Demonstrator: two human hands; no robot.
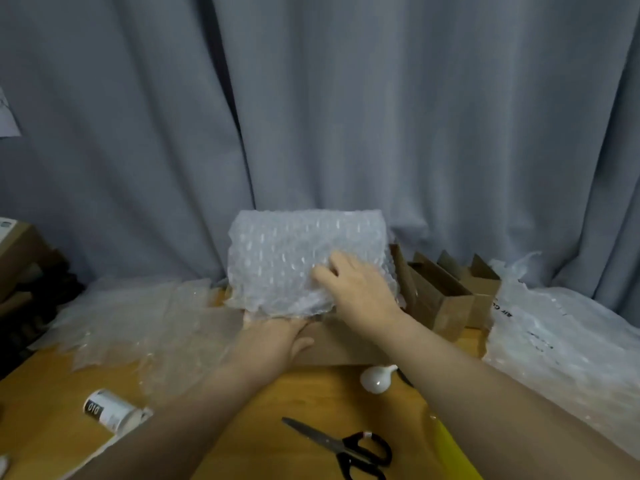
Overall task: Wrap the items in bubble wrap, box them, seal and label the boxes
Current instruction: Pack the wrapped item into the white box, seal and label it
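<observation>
Holding: bundle [304, 261] in bubble wrap, upright over a flat cardboard box [341, 344] at the counter's [242, 420] middle.
Left hand [277, 336]: gripping the bundle's lower edge.
Right hand [356, 289]: fingers spread flat on its front.
Around: open boxes [446, 292] right, loose wrap [138, 317] left, scissors [346, 448], bulb [375, 379], roll [110, 410] near.
Behind: curtain [346, 116].

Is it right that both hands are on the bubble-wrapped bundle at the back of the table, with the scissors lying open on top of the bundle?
Not quite. In the head view the scissors lie on the wooden table near the camera, well apart from the bubble-wrapped bundle. The rest holds: the right hand rests on the bundle and the left hand grips its lower edge.
</observation>
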